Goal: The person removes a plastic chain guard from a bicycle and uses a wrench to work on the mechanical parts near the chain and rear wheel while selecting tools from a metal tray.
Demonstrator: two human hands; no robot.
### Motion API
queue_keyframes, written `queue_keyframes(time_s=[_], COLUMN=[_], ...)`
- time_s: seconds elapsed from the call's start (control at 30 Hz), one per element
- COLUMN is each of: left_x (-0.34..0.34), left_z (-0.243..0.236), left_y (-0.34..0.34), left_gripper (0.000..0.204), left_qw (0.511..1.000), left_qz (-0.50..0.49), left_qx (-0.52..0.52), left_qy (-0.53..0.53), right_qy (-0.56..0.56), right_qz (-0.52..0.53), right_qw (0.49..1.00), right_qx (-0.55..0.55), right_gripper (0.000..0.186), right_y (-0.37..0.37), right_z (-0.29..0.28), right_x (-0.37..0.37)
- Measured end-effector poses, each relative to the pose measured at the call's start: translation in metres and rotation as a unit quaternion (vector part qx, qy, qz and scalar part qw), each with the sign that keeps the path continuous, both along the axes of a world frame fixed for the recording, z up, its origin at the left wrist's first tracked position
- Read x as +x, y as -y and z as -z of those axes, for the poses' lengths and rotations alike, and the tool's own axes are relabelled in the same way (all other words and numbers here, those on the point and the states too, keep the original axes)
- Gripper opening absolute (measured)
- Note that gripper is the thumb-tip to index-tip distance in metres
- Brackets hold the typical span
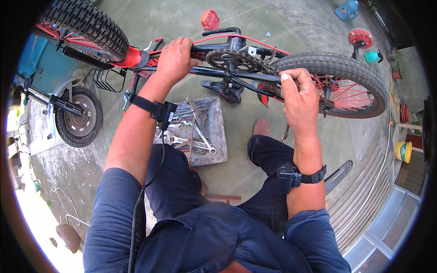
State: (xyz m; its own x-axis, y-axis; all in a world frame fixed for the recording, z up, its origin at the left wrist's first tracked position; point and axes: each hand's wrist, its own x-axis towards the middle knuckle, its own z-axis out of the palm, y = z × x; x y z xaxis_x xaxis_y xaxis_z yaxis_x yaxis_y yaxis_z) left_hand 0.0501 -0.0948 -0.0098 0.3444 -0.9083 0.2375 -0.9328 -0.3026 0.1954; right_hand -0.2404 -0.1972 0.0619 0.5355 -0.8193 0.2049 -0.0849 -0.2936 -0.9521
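A black and red bicycle [200,69] lies across the far side with its saddle [223,90] down near the floor. My left hand [175,61] is closed round the frame beside the toothed chainring [227,60]. By the knobbly rear tyre [334,61], my right hand [300,98] is closed, thumb against bent fingers, at the bicycle chain [266,68] that runs from the chainring. A short dark strand [286,132], apparently loose chain, hangs under that hand. My palm and fingers partly hide the gripped spots.
Between my legs and the bicycle sits a grey tray [220,136] of wrenches [200,129]. The front wheel [86,29] rises at the far left, above another vehicle's small wheel [79,116]. A yellow bucket [403,151] and a blue jug [347,10] stand at the right.
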Motion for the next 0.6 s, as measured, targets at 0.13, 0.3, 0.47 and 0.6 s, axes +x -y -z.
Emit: queue_keyframes(time_s=[0.13, 0.3, 0.47, 0.6], left_x=[0.001, 0.001, 0.002, 0.001], left_z=[-0.002, 0.002, 0.002, 0.004], left_y=[-0.003, -0.002, -0.003, 0.0], left_gripper=[0.049, 0.048, 0.045, 0.044], left_qw=[0.998, 1.0, 1.0, 1.0], left_qz=[-0.033, 0.007, -0.004, 0.008], left_qx=[0.041, -0.011, 0.014, -0.001], left_qy=[-0.016, -0.001, -0.008, 0.001], right_qy=[-0.018, -0.021, -0.007, -0.06], right_qz=[-0.001, 0.005, 0.007, 0.037], right_qw=[0.999, 0.995, 1.0, 0.997], right_qx=[-0.044, 0.095, -0.021, 0.03], right_gripper=[0.007, 0.006, 0.009, 0.013], right_y=[-0.005, 0.005, -0.009, 0.005], right_z=[-0.007, 0.013, -0.014, 0.015], right_x=[0.008, -0.009, 0.012, -0.013])
